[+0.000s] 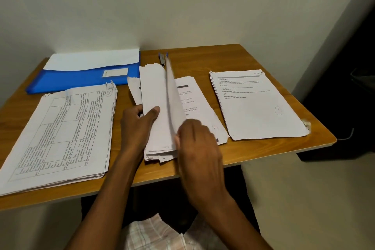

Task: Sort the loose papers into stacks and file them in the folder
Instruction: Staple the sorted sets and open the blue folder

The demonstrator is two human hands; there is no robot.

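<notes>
Centre frame: left hand (140, 126) pinches middle stack (156, 128); right hand (194, 140) lifts its blurred top sheet (172, 95); bare table (203, 57) between stacks.

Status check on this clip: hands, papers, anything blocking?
Left hand pinning middle stack; right hand lifting a sheet off it. Blue folder shut at back left. Stapler behind stack, not blocking.

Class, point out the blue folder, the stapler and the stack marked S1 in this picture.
blue folder (81, 78): head view, on its blue front cover.
stapler (163, 59): head view, on its body.
stack marked S1 (67, 134): head view, on the top sheet's printed table.
</notes>
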